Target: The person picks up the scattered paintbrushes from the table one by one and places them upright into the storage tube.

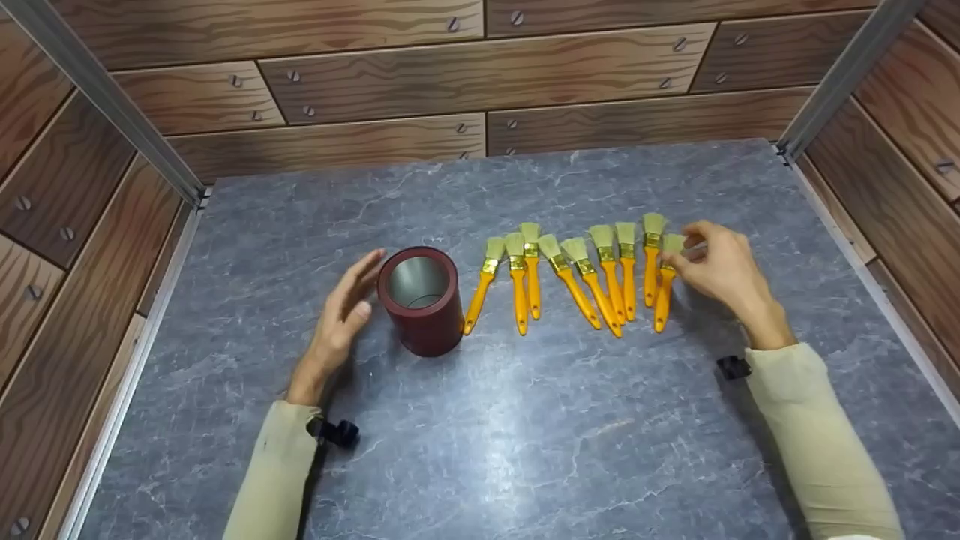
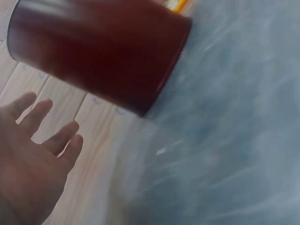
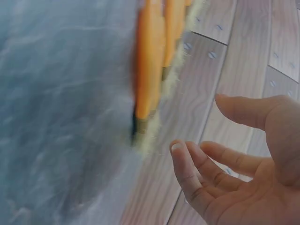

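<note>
A dark red cylindrical holder (image 1: 429,322), open at the top with a grey inside, stands upright on the table. Just left of it is my left hand (image 1: 341,315), its fingers spread; in the left wrist view a gap shows between the hand (image 2: 37,159) and the holder (image 2: 103,51). Several paintbrushes with orange handles and pale bristles lie in a row to the holder's right. At the row's right end, my right hand (image 1: 720,262) hovers by the bristles of the last paintbrush (image 1: 664,300). The right wrist view shows thumb and fingers apart, holding nothing.
The grey marbled table (image 1: 480,450) has wood-patterned panels (image 1: 480,75) behind it and at both sides. Metal posts (image 1: 112,105) stand at the back corners. The leftmost paintbrush (image 1: 478,300) has its handle end close beside the holder.
</note>
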Demonstrator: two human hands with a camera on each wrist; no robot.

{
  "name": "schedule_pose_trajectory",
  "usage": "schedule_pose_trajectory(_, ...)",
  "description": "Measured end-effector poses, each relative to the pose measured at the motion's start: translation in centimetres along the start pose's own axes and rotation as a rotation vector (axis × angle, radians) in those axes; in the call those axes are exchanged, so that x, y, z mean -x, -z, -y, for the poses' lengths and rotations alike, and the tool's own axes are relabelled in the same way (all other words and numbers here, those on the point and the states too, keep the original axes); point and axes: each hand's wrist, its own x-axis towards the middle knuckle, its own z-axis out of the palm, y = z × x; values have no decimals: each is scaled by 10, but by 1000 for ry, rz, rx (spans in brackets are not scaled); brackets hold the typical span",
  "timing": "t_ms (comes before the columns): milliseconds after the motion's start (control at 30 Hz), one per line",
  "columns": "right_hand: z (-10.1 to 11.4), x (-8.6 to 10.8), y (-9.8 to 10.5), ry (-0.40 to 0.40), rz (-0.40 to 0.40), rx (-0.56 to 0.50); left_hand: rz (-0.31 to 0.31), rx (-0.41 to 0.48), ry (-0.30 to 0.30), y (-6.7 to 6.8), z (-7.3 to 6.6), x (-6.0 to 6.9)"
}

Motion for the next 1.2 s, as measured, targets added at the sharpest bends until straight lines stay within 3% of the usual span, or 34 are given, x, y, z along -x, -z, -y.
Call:
schedule_pose_trajectory(133, -8, 1, -2, -43, 34, 7, 43, 93, 15, -4, 8, 6)
schedule_pose_trajectory(333, -19, -2, -5, -106, 93, 14, 97, 248, 146, -8, 12, 8)
schedule_pose_trajectory(633, -29, 1, -8, -293, 169, -62, 81, 108, 280, -21, 17, 10)
schedule_pose_trajectory(867, -29, 4, -16, -340, 151, -49, 72, 33, 310, -26, 21, 14)
schedule_pose_trajectory(1200, -27, 0, -14, -353, 140, -55, 72, 16, 323, -23, 23, 15)
